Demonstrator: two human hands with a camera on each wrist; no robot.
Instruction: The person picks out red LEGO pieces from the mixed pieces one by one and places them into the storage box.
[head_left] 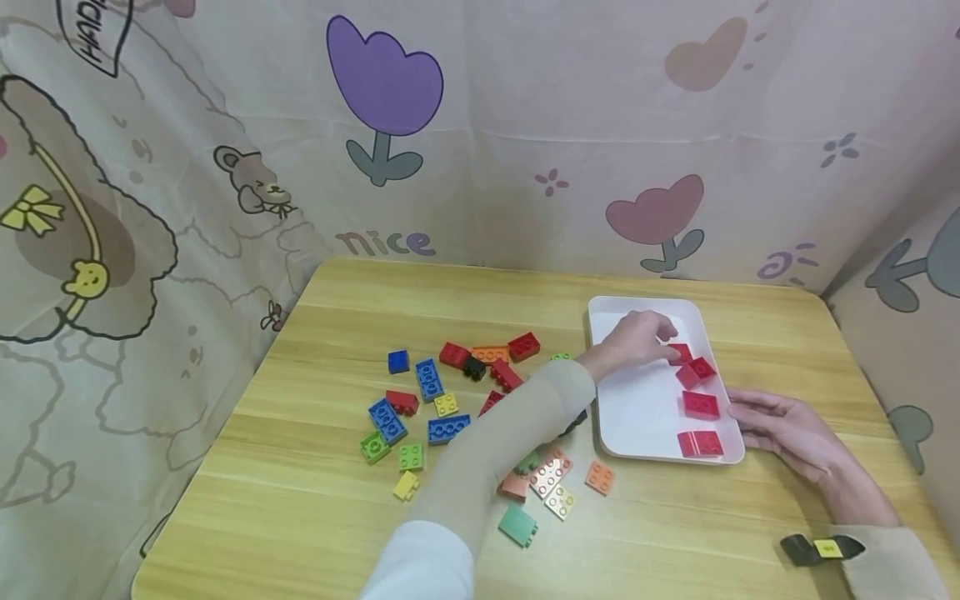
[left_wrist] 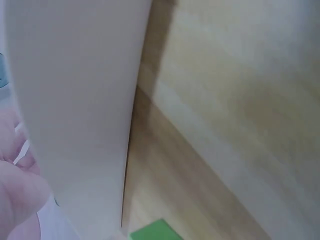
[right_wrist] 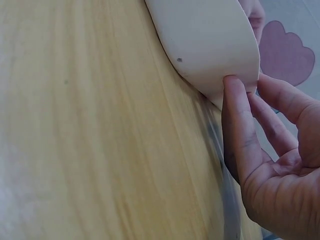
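A white tray stands on the right of the wooden table, with several red toy building bricks along its right side. My left hand reaches over the tray, thumb and finger pinching a red brick near the upper right. In the left wrist view the tray's outer wall hides most of that hand, and the brick does not show. Beside the tray's right edge, my right hand grips the rim; in the right wrist view its fingers press the outer wall.
Loose bricks lie left of the tray, among them blue, green, yellow, orange and red ones. My left sleeve covers part of the pile. Behind the table hangs a patterned cloth.
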